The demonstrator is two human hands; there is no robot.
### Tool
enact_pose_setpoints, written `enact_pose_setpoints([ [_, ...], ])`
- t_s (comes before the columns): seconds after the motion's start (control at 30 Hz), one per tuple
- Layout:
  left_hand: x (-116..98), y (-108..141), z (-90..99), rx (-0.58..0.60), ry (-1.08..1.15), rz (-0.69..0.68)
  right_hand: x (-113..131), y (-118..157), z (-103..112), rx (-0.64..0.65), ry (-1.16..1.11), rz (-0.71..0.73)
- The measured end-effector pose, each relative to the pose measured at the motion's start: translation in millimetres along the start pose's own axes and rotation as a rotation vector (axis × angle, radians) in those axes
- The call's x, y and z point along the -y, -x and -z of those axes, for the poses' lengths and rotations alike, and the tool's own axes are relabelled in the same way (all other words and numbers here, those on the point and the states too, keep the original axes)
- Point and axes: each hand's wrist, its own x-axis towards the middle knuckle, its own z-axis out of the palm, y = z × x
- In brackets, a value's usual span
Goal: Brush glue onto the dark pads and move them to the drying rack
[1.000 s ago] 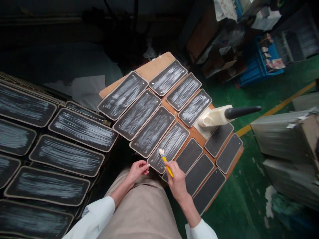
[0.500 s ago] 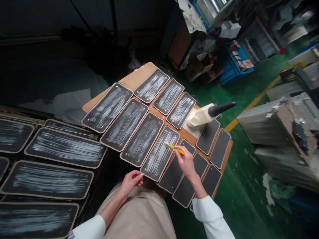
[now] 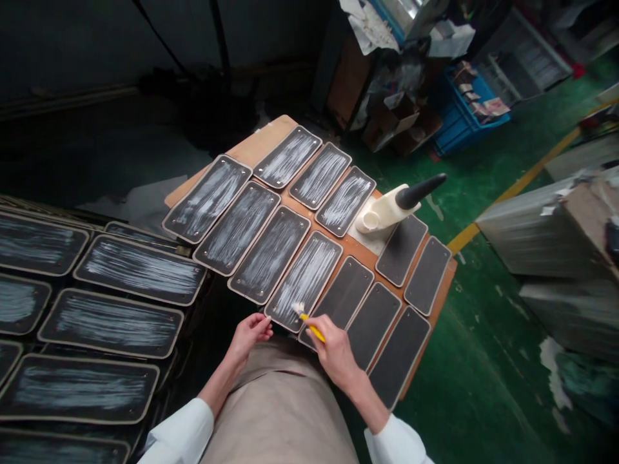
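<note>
White-streaked black oblong panel [image 3: 305, 277], aligned seven-to-one o'clock, lies at eleven from the right hand [image 3: 333, 351] pinching a yellow-handled brush [image 3: 314, 330].

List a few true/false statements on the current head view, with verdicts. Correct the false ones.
1. The right hand holds the brush. True.
2. The brush tip is at the near end of a streaked panel. True.
3. A second brush is in the left hand. False: it holds no brush; its fingertips are at that panel's near corner.
4. The container stands on the floor. False: it is on the board.
5. All panels on the board carry white streaks. False: several are plain panels.
6. A blue crate sits beyond the board. True.
</note>
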Motion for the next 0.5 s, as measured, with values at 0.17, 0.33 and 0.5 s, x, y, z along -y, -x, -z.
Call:
enact_pose_setpoints([
  [0.17,13,9,-11.7,-0.098,0.04,0.006,-7,28,30,-0.139,-0.166,-0.11],
  [0.33,35,26,-35.8,-0.02,-0.053,0.081,-60,22,80,-0.384,0.024,-0.124],
  [0.5,48,36,-65.3,0.171,-0.126,0.126,-103,13,96,-0.434,0.251,-0.088],
])
